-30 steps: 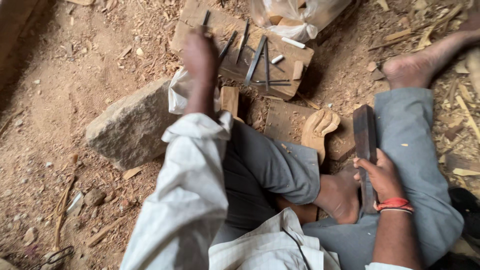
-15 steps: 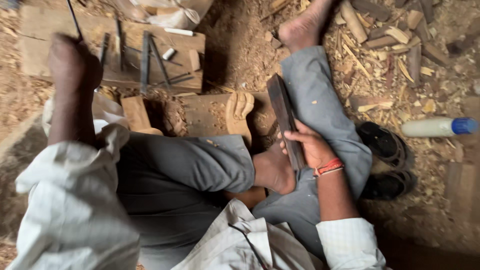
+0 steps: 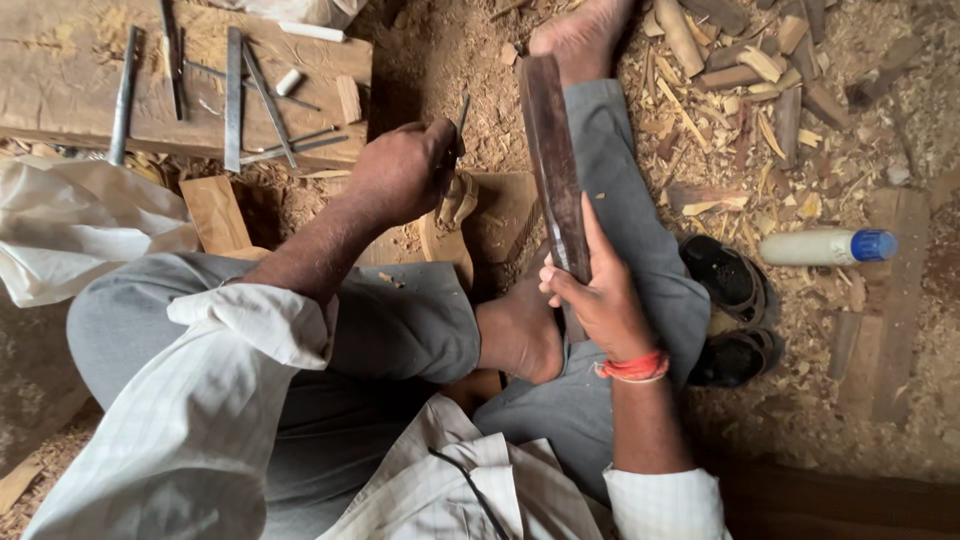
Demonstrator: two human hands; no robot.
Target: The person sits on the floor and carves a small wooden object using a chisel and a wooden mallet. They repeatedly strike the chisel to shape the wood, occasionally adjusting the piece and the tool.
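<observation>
A: Fingers?
B: Your left hand (image 3: 400, 172) is clenched round a thin metal chisel (image 3: 460, 118), tip over the carved wood piece (image 3: 452, 215) by your knee. Right hand (image 3: 600, 295) wraps the long dark wooden mallet (image 3: 552, 165), lying along your right leg.
A: Surroundings, obstructions?
B: More chisels (image 3: 232, 95) on the plank (image 3: 60, 90) top left. Bottle (image 3: 825, 247) and black sandals (image 3: 730, 290) to the right. Offcuts (image 3: 740, 70) near your foot. Left fist hides part of the carving.

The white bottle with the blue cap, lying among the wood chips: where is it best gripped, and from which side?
Grip the white bottle around the middle of its body, coming straight down from above. It lies on its side, blue cap toward the frame's right, on the wood chips, with open space above; its rounded sides sit clear of the black sandals.
</observation>
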